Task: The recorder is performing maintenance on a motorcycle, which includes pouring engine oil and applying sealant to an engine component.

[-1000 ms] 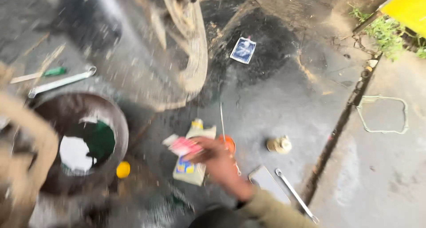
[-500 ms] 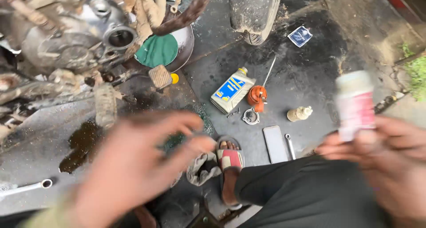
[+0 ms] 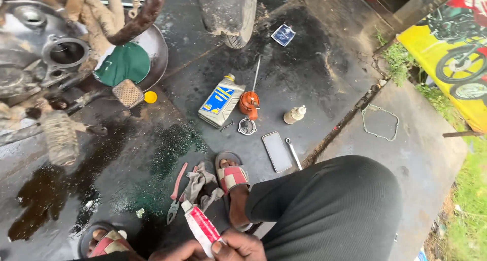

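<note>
A small red and white tube [image 3: 200,225] points up and left with its white cap on, at the bottom edge of the view. My right hand [image 3: 242,247] grips its lower end, thumb pressed on it. My left hand [image 3: 175,253] curls against the same end from the left, and the frame edge cuts off most of it. My bent knee in dark trousers [image 3: 329,210] fills the lower right. My feet in red checked sandals [image 3: 232,178] rest on the wet, oily ground beside a grey rag [image 3: 200,184] and pink-handled pliers [image 3: 175,192].
Ahead lie a grey oil bottle [image 3: 220,104], an orange oil can [image 3: 249,102], a small beige bottle [image 3: 294,115], a phone [image 3: 276,151] and a spanner [image 3: 293,153]. A motorcycle engine [image 3: 45,58], metal bowl [image 3: 157,50] and tyre [image 3: 227,12] stand beyond. A gasket [image 3: 380,121] lies at right.
The tube was raised at the right in my right hand while my left hand was spread open. Both hands have dropped to the bottom edge and closed around it.
</note>
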